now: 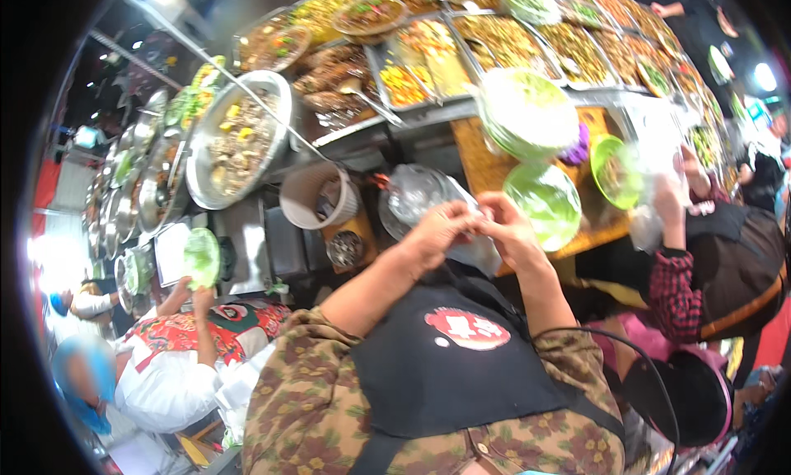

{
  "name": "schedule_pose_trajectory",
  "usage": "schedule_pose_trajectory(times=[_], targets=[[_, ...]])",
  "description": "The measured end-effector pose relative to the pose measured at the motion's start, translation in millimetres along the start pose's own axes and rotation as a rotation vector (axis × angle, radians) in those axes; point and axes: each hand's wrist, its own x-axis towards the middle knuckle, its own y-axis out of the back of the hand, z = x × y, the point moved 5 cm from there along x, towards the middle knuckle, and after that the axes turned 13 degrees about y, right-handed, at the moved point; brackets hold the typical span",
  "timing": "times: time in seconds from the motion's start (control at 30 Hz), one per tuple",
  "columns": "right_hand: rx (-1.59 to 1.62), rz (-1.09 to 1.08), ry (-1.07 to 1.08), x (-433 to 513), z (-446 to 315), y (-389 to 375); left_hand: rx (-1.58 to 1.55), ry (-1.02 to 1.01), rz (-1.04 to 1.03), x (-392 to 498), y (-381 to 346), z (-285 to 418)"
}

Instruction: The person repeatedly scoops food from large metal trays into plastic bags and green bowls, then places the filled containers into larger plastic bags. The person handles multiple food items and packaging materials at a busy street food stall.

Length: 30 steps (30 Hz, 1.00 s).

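Note:
In front of my black apron, my left hand and my right hand meet with fingertips pinched together. Between them is a thin clear plastic bag, which hangs below the fingers; its upper part is hard to make out. Just beyond my left hand sits a bowl-shaped bundle of clear plastic. A green bowl lined with clear plastic rests on the wooden board, close to my right hand. Behind it rises a stack of plastic-lined green bowls.
Metal trays of cooked food run along the far side. At left stand a large metal basin of food and a white plastic bucket. Co-workers flank me: one holds a green bowl, another handles clear plastic beside a filled bowl.

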Motion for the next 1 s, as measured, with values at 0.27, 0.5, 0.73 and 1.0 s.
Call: schedule_pose_trajectory(times=[0.27, 0.5, 0.73, 1.0], targets=[[0.051, 0.054, -0.006, 10.3, -3.3, -4.0, 0.291, -0.136, 0.136, -0.6, 9.5, 9.3], [0.022, 0.241, -0.070, 12.9, 8.8, 14.4, -0.175, -0.192, 0.016, 2.9, 26.8, 2.5], [-0.348, 0.064, 0.008, 27.0, 9.1, 8.0, 0.538, -0.517, 0.313, -12.9, 21.0, 29.9], [-1.008, 0.340, 0.113, 29.0, 6.5, 56.7, -0.272, -0.325, -0.211, -18.0, 4.5, 45.8]])
